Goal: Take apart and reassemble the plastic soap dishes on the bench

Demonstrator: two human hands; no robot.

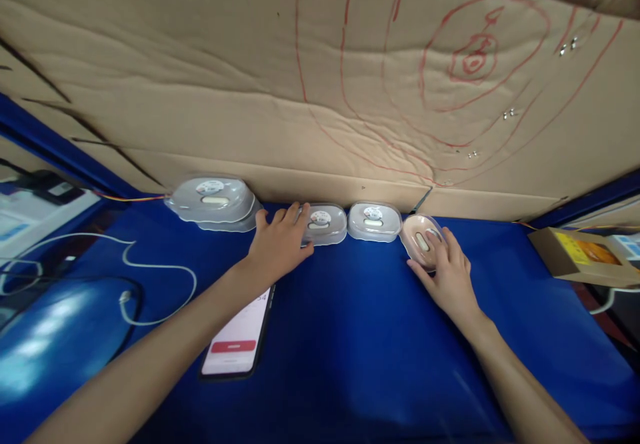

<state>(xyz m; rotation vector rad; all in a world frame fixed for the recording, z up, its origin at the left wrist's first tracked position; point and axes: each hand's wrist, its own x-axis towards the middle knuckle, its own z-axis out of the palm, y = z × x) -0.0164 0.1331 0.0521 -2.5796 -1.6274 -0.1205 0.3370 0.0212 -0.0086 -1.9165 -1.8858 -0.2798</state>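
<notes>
Near the back of the blue tabletop stands a row of lidded, see-through plastic containers. My left hand (281,236) is closed over the left end of one clear container (327,221), thumb at its front and fingers behind. A second clear container (374,224) sits just to the right, touched by neither hand. At the right end is a container with pinkish-tan contents (417,234), turned at an angle. My right hand (447,271) grips it, thumb at the near left and fingers over its right side. Both held containers rest on the table.
Larger clear containers (220,207) are stacked at the left. A phone (240,337) lies partly under my left forearm. A white cable (187,277) loops across the left side. Cardboard (225,124) with red lines rises behind; a cardboard box (565,257) stands at the right.
</notes>
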